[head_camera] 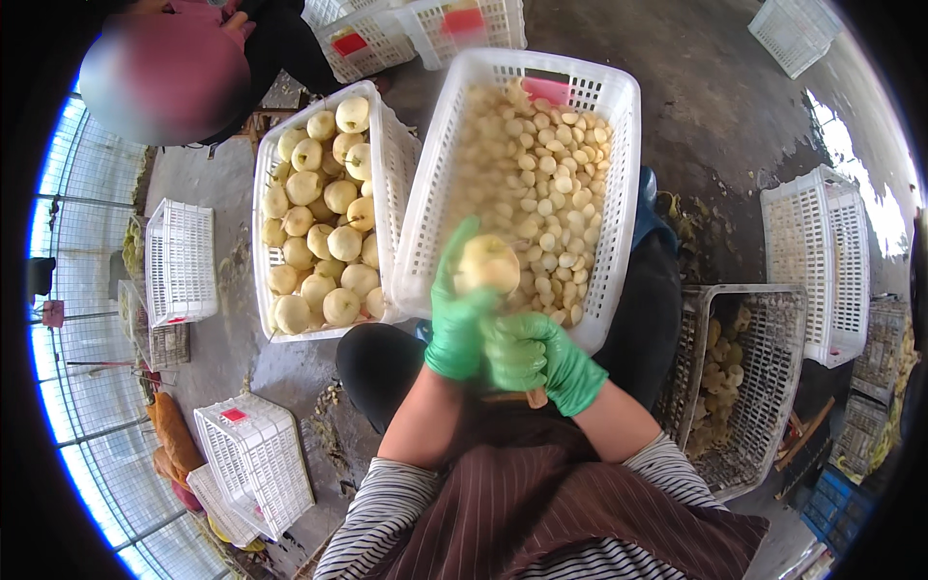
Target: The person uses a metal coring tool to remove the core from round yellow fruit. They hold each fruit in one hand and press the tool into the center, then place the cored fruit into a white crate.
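My left hand (458,319), in a green glove, is wrapped around a pale yellow pear (490,264), with some motion blur. Close below the fruit, my gloved right hand (540,355) is a fist around a tool with a wooden handle (536,398); the tool's working end is hidden. Both hands are over the near end of a white plastic crate (629,145), which holds many pale rounded fruit pieces (554,196). A second white crate (262,217) on the left is heaped with whole pears (344,243), some with stems.
A dirty crate (797,326) with fruit scraps (718,377) stands at my right. White crates (181,254) (250,457) (815,261) stand around on the wet concrete floor (696,94). Another person (283,36) sits at upper left, near more crates (464,32).
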### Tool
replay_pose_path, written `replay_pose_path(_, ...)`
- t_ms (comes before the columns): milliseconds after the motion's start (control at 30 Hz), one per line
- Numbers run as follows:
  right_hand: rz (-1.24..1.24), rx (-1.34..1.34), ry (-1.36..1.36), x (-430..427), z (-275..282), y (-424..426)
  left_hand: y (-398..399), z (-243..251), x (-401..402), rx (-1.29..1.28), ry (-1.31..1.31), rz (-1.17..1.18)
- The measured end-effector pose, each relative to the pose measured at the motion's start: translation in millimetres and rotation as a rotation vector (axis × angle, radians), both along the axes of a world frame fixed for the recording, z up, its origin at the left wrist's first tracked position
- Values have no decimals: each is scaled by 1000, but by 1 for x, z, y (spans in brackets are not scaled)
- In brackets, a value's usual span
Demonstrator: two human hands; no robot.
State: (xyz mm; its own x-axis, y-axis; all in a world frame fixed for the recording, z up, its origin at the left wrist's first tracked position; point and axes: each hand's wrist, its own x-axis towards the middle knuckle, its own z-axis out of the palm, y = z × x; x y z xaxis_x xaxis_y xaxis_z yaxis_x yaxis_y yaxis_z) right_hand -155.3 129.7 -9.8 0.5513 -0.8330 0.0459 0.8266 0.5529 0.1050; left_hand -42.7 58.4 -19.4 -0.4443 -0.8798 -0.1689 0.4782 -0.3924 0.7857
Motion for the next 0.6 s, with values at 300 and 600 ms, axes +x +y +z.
replay_pose_path(300, -501, -360, 2636, -35, -45, 19, -19, 5, 27, 327, -189, -13)
replay_pose_path(600, -262, -346, 1987, -7, -17, 1, -20, 15, 23, 147, -71, -234)
